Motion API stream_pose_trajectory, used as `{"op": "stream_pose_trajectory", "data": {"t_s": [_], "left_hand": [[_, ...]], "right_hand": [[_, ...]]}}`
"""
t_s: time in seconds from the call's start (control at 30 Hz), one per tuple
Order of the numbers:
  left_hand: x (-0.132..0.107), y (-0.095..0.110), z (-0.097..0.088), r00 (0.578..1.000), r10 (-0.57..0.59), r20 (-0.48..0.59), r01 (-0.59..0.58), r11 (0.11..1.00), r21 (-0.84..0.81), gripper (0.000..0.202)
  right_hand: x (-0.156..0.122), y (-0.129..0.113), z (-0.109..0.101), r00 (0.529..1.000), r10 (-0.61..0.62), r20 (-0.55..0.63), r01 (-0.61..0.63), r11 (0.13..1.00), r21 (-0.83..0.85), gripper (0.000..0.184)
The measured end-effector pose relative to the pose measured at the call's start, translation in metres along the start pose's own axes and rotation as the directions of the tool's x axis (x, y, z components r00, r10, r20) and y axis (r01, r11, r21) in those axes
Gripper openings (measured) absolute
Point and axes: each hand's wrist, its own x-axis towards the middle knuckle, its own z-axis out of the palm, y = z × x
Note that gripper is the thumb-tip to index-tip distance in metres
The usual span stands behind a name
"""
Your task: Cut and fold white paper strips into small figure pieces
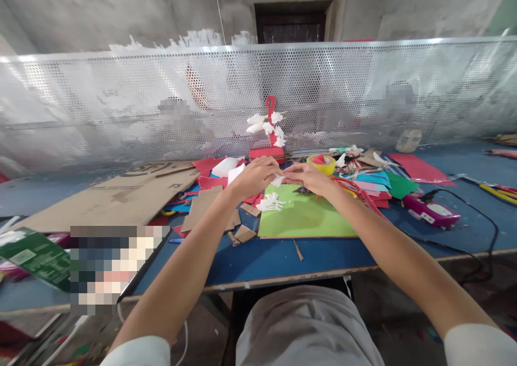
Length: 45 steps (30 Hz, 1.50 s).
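My left hand [262,172] and my right hand [307,176] meet over the table, fingertips pinched on a small crumpled white paper piece [278,180]. Just below them, a white cut-paper shape with thin fingers [270,202] lies on a lime-green sheet [311,218]. Behind my hands stands a red paper piece with a looped top [270,104], rising from a red box-like base [266,153]. White paper flowers [278,134] are attached along it.
Cardboard [109,193] and colored paper scraps lie left. Yellow tape [322,164], a red sheet [420,168], a purple corded device [431,211] and yellow-handled pliers [498,192] are on the right. A perforated metal panel [343,96] stands across the back.
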Motion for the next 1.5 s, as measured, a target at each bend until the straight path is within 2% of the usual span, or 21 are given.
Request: {"op": "stream_pose_trajectory", "data": {"t_s": [0.07, 0.17, 0.27, 0.37, 0.43, 0.5, 0.67, 0.87, 1.03, 1.17, 1.27, 1.5], "left_hand": [[0.0, 0.006, -0.004, 0.999, -0.015, -0.05, 0.012, 0.998, -0.067, 0.032], [-0.001, 0.013, -0.012, 0.992, -0.038, -0.12, 0.006, 0.968, -0.252, 0.05], [-0.002, 0.016, -0.013, 0.995, -0.071, -0.076, 0.038, 0.926, -0.375, 0.066], [-0.001, 0.019, -0.006, 0.996, -0.09, -0.005, 0.082, 0.925, -0.372, 0.074], [0.001, 0.021, 0.0, 0.994, -0.105, -0.017, 0.093, 0.934, -0.344, 0.075], [0.004, 0.023, 0.005, 0.991, -0.112, -0.078, 0.083, 0.948, -0.309, 0.067], [0.007, 0.028, 0.008, 0.971, -0.163, -0.173, 0.111, 0.955, -0.275, 0.021], [0.007, 0.029, 0.009, 0.921, -0.336, -0.197, 0.257, 0.904, -0.341, 0.016], [0.008, 0.023, 0.016, 0.872, -0.459, -0.167, 0.314, 0.788, -0.53, 0.015], [0.009, 0.02, 0.02, 0.825, -0.551, -0.122, 0.349, 0.668, -0.658, 0.016], [0.009, 0.019, 0.022, 0.795, -0.601, -0.085, 0.365, 0.585, -0.725, 0.018], [0.007, 0.014, 0.028, 0.78, -0.624, 0.03, 0.323, 0.362, -0.875, 0.024]], "right_hand": [[0.0, -0.001, -0.001, 1.0, 0.01, -0.008, -0.01, 0.999, 0.033, 0.012], [0.0, -0.004, -0.003, 0.999, 0.024, -0.029, -0.02, 0.993, 0.113, 0.012], [0.001, -0.006, -0.007, 0.998, 0.045, -0.04, -0.036, 0.981, 0.19, 0.012], [0.001, -0.007, -0.008, 0.999, 0.046, -0.018, -0.04, 0.97, 0.239, 0.015], [0.001, -0.007, -0.008, 0.999, 0.037, 0.0, -0.036, 0.971, 0.234, 0.016], [0.0, -0.007, -0.006, 1.0, 0.031, 0.005, -0.031, 0.978, 0.205, 0.016], [-0.001, -0.007, -0.002, 1.0, -0.005, 0.03, 0.001, 0.988, 0.152, 0.016], [-0.001, -0.006, 0.001, 0.998, -0.063, -0.019, 0.065, 0.994, 0.091, 0.02], [-0.001, -0.004, 0.004, 0.986, -0.154, -0.071, 0.148, 0.986, -0.08, 0.028], [0.001, -0.001, 0.003, 0.95, -0.309, -0.038, 0.285, 0.912, -0.294, 0.03], [0.004, 0.003, 0.002, 0.927, -0.375, -0.006, 0.343, 0.853, -0.394, 0.033], [0.005, 0.005, 0.003, 0.888, -0.46, -0.005, 0.394, 0.766, -0.508, 0.034]]}}
